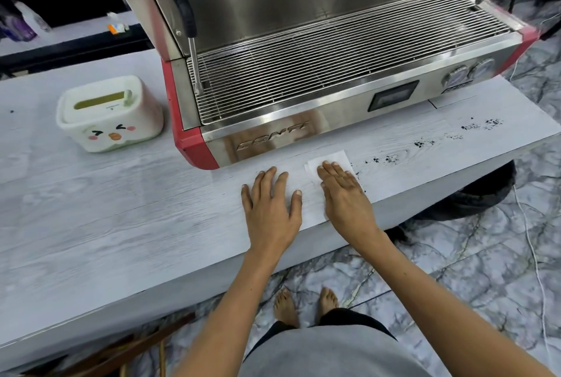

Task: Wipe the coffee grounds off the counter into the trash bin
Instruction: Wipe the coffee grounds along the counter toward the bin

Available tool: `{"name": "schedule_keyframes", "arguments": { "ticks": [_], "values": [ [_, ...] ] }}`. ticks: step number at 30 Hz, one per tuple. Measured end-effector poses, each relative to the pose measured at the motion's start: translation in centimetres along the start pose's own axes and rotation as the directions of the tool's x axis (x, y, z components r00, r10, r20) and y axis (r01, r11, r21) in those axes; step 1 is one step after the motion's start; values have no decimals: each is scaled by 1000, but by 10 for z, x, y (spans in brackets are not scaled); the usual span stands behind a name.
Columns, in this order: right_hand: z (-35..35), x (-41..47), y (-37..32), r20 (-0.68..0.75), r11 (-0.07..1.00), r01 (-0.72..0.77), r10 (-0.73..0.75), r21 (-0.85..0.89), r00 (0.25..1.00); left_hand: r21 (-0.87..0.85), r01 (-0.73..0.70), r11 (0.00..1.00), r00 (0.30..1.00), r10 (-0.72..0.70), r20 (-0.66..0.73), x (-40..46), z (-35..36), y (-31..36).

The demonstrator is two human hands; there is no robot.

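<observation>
Now | right hand (344, 197) flat on tissue (329, 161) | machine (303, 73) reads CONTI (reflective)

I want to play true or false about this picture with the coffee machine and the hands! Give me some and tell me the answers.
1. The right hand presses flat on a white tissue. True.
2. The left hand holds the tissue. False: it rests flat on the bare counter, beside the tissue.
3. The coffee grounds lie to the right of the tissue. True.
4. All the grounds are already wiped away. False: dark specks trail along the counter toward its right end.
5. The white box with a cartoon face sits on top of the coffee machine. False: it stands on the counter, left of the machine.
</observation>
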State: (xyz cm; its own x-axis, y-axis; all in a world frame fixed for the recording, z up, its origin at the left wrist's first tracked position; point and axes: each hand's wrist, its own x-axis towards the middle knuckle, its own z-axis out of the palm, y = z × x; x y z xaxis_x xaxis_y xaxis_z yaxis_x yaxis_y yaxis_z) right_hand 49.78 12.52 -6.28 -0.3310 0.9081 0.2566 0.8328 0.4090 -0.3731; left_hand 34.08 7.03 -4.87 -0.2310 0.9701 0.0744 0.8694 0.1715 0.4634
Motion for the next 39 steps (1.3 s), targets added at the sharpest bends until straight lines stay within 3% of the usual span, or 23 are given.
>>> {"name": "schedule_keyframes", "arguments": {
  "ticks": [15, 24, 30, 39],
  "values": [
    [-14, -1, 26, -11, 999, -22, 22, 43, 1000, 65, -17, 998, 999, 19, -40, -3, 5, -1],
    [-28, 1, 25, -68, 982, -53, 67, 181, 995, 40, -6, 999, 998, 9, -61, -2, 5, 0],
    [-18, 5, -14, -14, 982, 142, -141, 128, 990, -6, 30, 1000, 998, -30, -53, -2, 1, 1],
    [2, 9, -20, 64, 997, 72, -70, -29, 995, -17, 37, 999, 998, -38, -46, -3, -2, 3]
  ]
}}
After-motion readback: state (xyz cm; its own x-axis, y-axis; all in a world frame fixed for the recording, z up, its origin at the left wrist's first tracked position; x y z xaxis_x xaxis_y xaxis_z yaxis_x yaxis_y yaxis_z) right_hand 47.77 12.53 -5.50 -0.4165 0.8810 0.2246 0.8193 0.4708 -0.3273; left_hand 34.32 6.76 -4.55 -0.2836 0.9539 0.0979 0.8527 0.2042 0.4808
